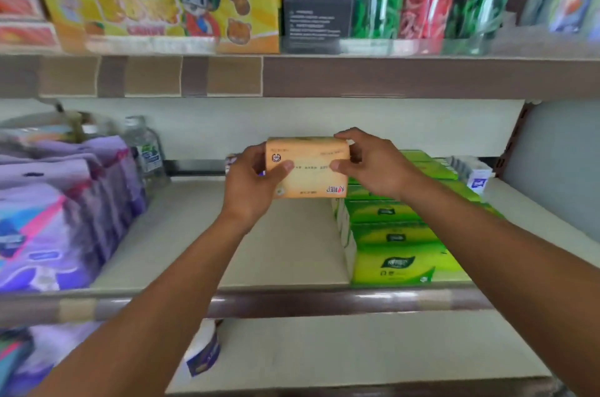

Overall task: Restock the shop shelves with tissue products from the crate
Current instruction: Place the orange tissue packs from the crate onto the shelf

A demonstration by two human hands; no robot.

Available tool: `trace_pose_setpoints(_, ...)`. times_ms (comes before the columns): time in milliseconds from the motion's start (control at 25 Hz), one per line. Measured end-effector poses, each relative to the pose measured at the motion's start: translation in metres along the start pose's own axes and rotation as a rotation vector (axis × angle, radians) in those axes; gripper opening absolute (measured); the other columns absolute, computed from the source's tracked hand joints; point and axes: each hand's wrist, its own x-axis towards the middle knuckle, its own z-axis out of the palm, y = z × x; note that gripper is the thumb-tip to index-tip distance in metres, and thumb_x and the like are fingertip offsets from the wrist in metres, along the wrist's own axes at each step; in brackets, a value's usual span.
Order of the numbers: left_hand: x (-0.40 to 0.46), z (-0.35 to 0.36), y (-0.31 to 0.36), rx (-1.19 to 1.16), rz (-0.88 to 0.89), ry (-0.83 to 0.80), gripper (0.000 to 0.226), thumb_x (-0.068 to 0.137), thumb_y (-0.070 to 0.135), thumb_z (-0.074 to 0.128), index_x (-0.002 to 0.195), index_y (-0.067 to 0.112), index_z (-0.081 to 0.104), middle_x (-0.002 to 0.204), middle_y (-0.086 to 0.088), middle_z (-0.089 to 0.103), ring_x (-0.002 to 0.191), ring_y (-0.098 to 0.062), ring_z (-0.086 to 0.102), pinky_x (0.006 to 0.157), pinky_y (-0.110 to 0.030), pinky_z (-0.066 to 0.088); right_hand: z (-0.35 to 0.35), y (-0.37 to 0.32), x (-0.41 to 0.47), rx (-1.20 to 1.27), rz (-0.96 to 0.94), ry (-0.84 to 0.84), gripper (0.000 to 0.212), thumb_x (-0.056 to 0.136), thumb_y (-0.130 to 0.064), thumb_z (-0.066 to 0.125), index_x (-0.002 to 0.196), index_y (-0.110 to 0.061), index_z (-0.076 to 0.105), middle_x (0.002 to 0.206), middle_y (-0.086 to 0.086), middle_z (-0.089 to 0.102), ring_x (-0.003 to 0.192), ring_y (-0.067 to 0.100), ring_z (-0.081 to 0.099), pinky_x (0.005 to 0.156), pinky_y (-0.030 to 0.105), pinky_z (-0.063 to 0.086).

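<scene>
Two hands (pixel 256 182) (pixel 373 166) around one orange tissue pack (pixel 308 169)

Purple packs (pixel 48 218) blurred, cut off at left.

Bare forearms, sleeveless to frame edge; no rings visible.

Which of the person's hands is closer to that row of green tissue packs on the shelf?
The right. The right hand grips the orange tissue pack directly over the green tissue packs; the left hand grips the pack's other end, over bare shelf.
</scene>
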Motion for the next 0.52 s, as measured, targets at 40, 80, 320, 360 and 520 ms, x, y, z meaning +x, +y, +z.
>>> trace_pose_setpoints(40, 0.016, 0.002, -0.015, 0.018, -0.014, -0.013, 0.036, 0.084, 0.019, 0.074, 0.116, 0.016, 0.059, 0.103, 0.003, 0.071, 0.099, -0.013, 0.067, 0.084, -0.036, 0.057, 0.007, 0.004, 0.017, -0.072, 0.015, -0.008, 0.046, 0.088, -0.028, 0.068, 0.129, -0.025, 0.05, 0.11, 0.002, 0.068, 0.098, 0.019, 0.064, 0.084, 0.029, 0.05)
trace_pose_setpoints(80, 0.03, 0.004, -0.031, 0.034, -0.029, -0.035, 0.04, 0.084, 0.019, 0.073, 0.12, 0.014, 0.058, 0.105, 0.001, 0.071, 0.101, -0.015, 0.066, 0.085, -0.035, 0.057, 0.014, 0.01, 0.032, -0.156, 0.028, -0.022, 0.043, 0.086, -0.028, 0.069, 0.126, -0.022, 0.053, 0.11, 0.004, 0.068, 0.098, 0.02, 0.063, 0.082, 0.029, 0.049)
trace_pose_setpoints(320, 0.064, 0.025, -0.106, 0.038, -0.179, -0.101, 0.045, 0.087, 0.021, 0.07, 0.128, 0.017, 0.053, 0.113, 0.003, 0.065, 0.1, -0.012, 0.063, 0.08, -0.024, 0.054, 0.05, 0.034, 0.088, -0.651, 0.057, -0.216, 0.04, 0.084, -0.037, 0.068, 0.116, -0.016, 0.057, 0.115, 0.011, 0.06, 0.1, 0.025, 0.055, 0.071, 0.029, 0.04)
trace_pose_setpoints(360, 0.064, 0.028, -0.115, 0.048, -0.198, -0.1, 0.046, 0.087, 0.021, 0.07, 0.129, 0.019, 0.05, 0.112, 0.004, 0.063, 0.101, -0.013, 0.063, 0.085, -0.031, 0.055, 0.055, 0.035, 0.092, -0.718, 0.05, -0.245, 0.039, 0.085, -0.037, 0.067, 0.116, -0.015, 0.057, 0.114, 0.011, 0.058, 0.098, 0.024, 0.053, 0.07, 0.029, 0.041)
trace_pose_setpoints(520, 0.066, 0.041, -0.133, 0.072, -0.241, -0.092, 0.053, 0.088, 0.021, 0.068, 0.133, 0.024, 0.04, 0.111, 0.0, 0.063, 0.097, -0.016, 0.063, 0.086, -0.036, 0.054, 0.069, 0.041, 0.104, -0.882, 0.049, -0.305, 0.042, 0.088, -0.034, 0.065, 0.122, -0.012, 0.054, 0.117, 0.013, 0.05, 0.09, 0.018, 0.041, 0.073, 0.031, 0.042)
